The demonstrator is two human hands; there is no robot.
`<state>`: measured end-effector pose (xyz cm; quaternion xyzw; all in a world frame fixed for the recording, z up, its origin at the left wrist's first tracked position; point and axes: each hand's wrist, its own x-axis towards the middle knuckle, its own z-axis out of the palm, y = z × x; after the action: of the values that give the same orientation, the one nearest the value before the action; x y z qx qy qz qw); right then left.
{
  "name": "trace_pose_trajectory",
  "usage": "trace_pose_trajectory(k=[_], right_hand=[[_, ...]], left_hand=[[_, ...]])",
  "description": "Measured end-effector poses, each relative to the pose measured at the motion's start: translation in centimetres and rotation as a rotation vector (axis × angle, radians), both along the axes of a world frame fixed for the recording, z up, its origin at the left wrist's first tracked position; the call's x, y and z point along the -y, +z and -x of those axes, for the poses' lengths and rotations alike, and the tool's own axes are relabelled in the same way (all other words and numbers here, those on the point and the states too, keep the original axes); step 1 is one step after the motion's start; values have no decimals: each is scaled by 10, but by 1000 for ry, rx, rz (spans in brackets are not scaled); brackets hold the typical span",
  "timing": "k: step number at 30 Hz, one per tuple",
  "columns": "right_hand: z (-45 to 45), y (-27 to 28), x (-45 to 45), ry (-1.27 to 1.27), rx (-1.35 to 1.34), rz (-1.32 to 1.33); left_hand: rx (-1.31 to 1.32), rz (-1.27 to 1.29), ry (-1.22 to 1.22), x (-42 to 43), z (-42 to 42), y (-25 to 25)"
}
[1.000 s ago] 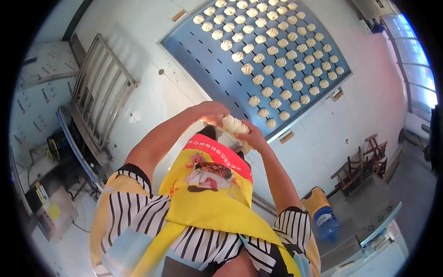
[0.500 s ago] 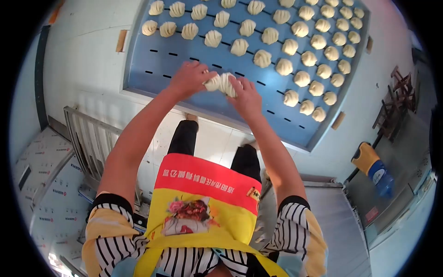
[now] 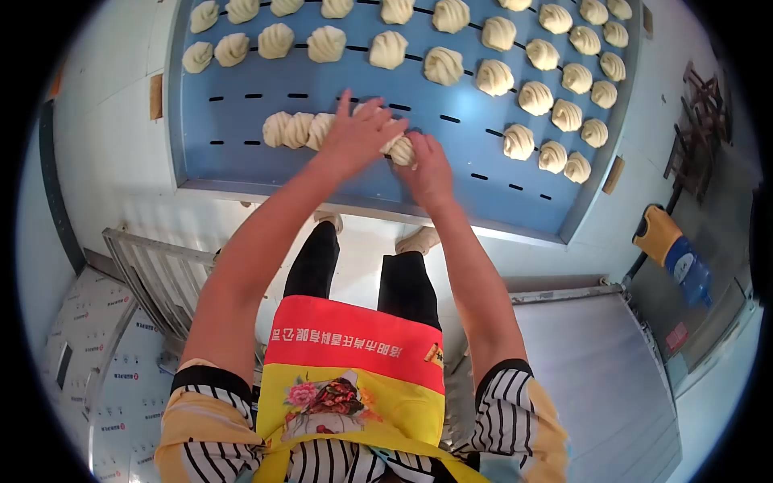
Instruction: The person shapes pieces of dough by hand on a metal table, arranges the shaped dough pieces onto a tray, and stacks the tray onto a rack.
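Several pale, ridged twisted dough buns [image 3: 298, 130] sit side by side in a touching row near the front of the blue tray [image 3: 233, 165]. My left hand [image 3: 358, 138] lies across this row with its fingers spread, hiding part of it. At the row's right end, the fingers of my right hand [image 3: 429, 173] curl against the side of a bun [image 3: 402, 151], gripping it. Part of that bun is covered by the fingertips. Farther back, more twisted buns [image 3: 326, 44] stand spaced apart in rows.
Short dark slots [image 3: 400, 107] mark the tray floor. Wooden blocks [image 3: 156, 97] stick out at its sides. Below stand a metal rack [image 3: 153, 270] on the left and a grey metal surface [image 3: 584, 362] on the right. A blue bottle [image 3: 691, 274] is at far right.
Before, my hands held two buns together above the tray. Now a touching row of buns lies on it, my left hand has spread its fingers, and the view has shifted.
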<state>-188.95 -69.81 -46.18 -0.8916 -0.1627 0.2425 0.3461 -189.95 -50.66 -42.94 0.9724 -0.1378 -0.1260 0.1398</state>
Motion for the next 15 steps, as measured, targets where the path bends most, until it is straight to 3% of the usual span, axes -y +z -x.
trace_pose_trajectory(k=[1, 4, 7, 8, 11, 15], right_hand=[[0, -1, 7, -73, -30, -11], [-23, 16, 54, -635, -78, -105], [-51, 18, 56, -408, 294, -84], [-54, 3, 57, -316, 316, 39], [-68, 3, 55, -259, 201, 134], [-67, 3, 54, -222, 249, 214]], left_hand=[[-29, 47, 45, 1, 1, -3], [11, 127, 131, 0, -1, -12], [41, 36, 166, 19, 1, -16], [32, 85, 179, 20, 3, -14], [-10, 181, 232, 7, 3, -2], [-115, 259, 245, -10, 9, -5]])
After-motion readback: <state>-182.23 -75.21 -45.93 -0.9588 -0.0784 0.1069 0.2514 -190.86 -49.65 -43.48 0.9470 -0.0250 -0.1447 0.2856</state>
